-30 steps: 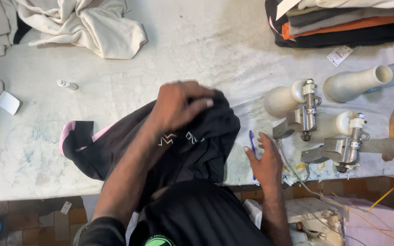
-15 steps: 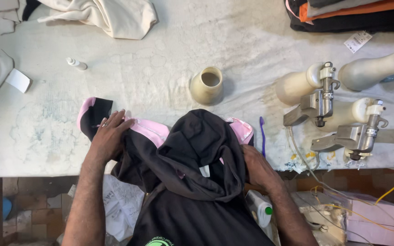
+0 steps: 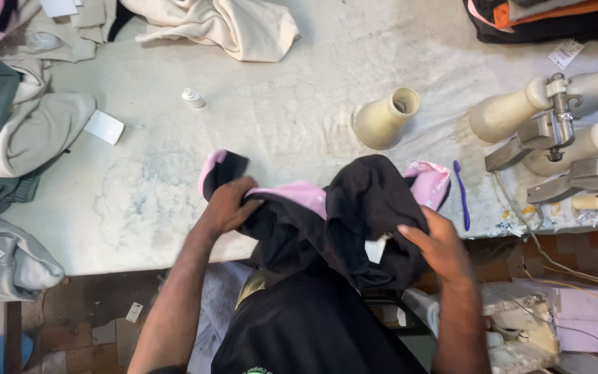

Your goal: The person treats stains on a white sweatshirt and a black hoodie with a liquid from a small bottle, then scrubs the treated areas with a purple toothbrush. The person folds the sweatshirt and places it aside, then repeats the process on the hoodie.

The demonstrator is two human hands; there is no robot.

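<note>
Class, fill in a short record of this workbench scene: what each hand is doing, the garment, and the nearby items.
left hand: grips the garment's left side
right hand: holds its right side
garment: black with pink lining, bunched at the table edge
cone: cream, lying on the table
toothbrush: purple, right of garment
small bottle: white, farther back

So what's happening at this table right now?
A person stands at a white worktable with both hands in a black garment with pink lining at its near edge. The left hand grips the fabric by a pink cuff; the right hand holds the other side. A cream cone-shaped form and a purple pen-like tool lie just beyond, with other garments piled at the table's edges.
</note>
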